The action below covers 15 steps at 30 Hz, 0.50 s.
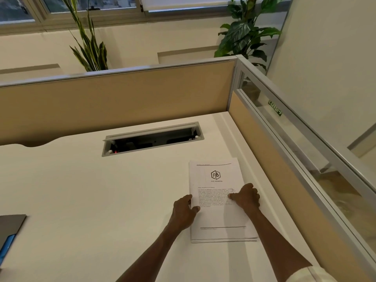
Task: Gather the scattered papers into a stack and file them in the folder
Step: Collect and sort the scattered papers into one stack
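Note:
A stack of printed white papers (215, 218) lies flat on the white desk (81, 200) near its right side, with a logo and text on the top sheet. My left hand (185, 212) presses against the stack's left edge, thumb on the top sheet. Over on the stack's right edge my right hand (247, 197) has its fingers curled, thumb pointing inward over the text. The sheets sit slightly offset at the bottom edge. A grey folder with a blue part (10, 235) lies at the desk's far left edge, partly cut off by the frame.
An open cable tray slot (151, 139) is set into the desk behind the papers. Tan partition panels (122, 102) wall the back and right side; the right one has a glass strip. Plants (91, 49) stand behind the back panel.

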Motion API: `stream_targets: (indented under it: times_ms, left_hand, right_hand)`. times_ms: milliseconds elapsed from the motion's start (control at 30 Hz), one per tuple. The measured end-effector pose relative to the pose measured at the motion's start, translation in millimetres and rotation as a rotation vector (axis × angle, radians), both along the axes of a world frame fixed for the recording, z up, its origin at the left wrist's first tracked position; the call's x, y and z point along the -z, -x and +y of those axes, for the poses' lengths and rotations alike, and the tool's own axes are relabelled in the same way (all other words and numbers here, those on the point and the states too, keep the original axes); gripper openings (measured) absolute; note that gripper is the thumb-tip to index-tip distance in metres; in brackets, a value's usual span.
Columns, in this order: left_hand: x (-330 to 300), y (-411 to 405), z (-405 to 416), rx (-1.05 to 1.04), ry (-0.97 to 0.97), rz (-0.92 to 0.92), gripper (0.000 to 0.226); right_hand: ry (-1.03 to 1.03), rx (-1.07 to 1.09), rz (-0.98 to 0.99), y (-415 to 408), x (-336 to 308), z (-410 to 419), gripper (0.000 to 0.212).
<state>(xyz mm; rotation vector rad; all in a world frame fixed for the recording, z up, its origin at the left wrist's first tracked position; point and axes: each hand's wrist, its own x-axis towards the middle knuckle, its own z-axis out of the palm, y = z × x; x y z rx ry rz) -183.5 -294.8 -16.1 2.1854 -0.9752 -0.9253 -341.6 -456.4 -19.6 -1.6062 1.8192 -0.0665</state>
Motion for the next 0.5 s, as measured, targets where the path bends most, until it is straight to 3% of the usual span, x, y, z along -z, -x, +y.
stream_targets:
  times_ms: [100, 300, 400, 500]
  left_hand:
    - [2, -1, 1, -0.003, -0.009, 0.000, 0.054]
    - [2, -13, 7, -0.089, 0.042, -0.014, 0.013]
    - [-6, -25, 12, -0.247, 0.070, 0.140, 0.035]
    - [-21, -39, 20, -0.319, 0.178, 0.385, 0.075]
  right_hand:
    - [-0.026, -0.025, -0.076, 1, -1, -2, 0.065]
    - [-0.064, 0.035, -0.356, 0, -1, 8, 0.051]
    - [-0.090, -0.006, -0.526, 0, -10, 18, 0.049]
    - [-0.116, -0.144, -0.658, -3, -26, 26, 0.055]
